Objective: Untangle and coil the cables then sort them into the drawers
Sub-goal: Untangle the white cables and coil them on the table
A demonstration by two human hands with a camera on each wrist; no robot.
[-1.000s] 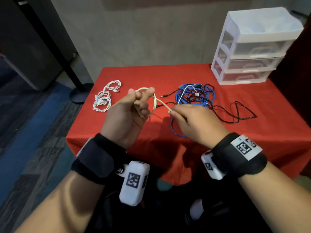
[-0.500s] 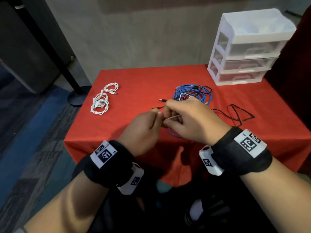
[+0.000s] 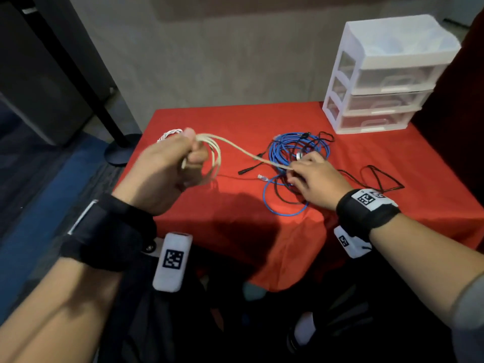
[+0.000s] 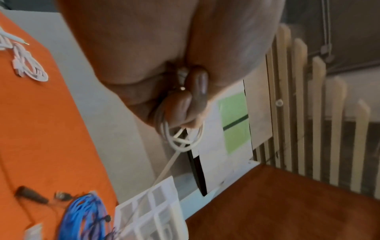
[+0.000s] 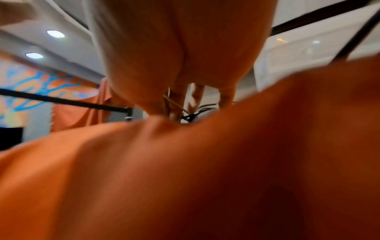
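- A red-clothed counter (image 3: 209, 121) stands against a grey wall, with the drawers (image 3: 387, 74) at its far right corner.
- The left hand (image 3: 167, 169) is closed round the cream cable (image 3: 243, 150) — its coil hangs above the counter's left side.
- The right hand (image 3: 314, 179) pinches the free strand, over the blue cable (image 3: 285, 153) tangle.
- The strand slopes rightward and down from the coil to the right hand — its plug end is hidden, probably inside the right hand.

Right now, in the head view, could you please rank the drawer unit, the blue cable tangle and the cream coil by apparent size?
1. Drawer unit, largest.
2. Blue cable tangle.
3. Cream coil in the left hand, smallest, though it is nearest the camera.
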